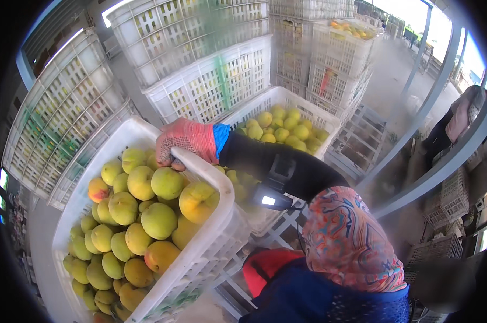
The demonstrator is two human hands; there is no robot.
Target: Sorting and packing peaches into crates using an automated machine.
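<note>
Your own hands lie outside the view, so you cannot tell whether they are open or closed. The white crate [214, 258] nearest you stands at the left and centre, tilted in the view and heaped with round yellow-green fruits [159, 220], some blushed orange. A gloved hand [181, 141] with a blue cuff [221, 139] curls its fingers over that crate's rim, gripping it; as far as the crowded view shows, its black sleeve [249, 153] belongs to the co-worker in the patterned headscarf [356, 237], bent over close by on your right. Beyond the arm, a second crate [334, 125] holds more yellow-green fruit, partly covered by the sleeve. Tall crate stacks [211, 81] rise behind both, and another person [453, 124] shows at the far right.
</note>
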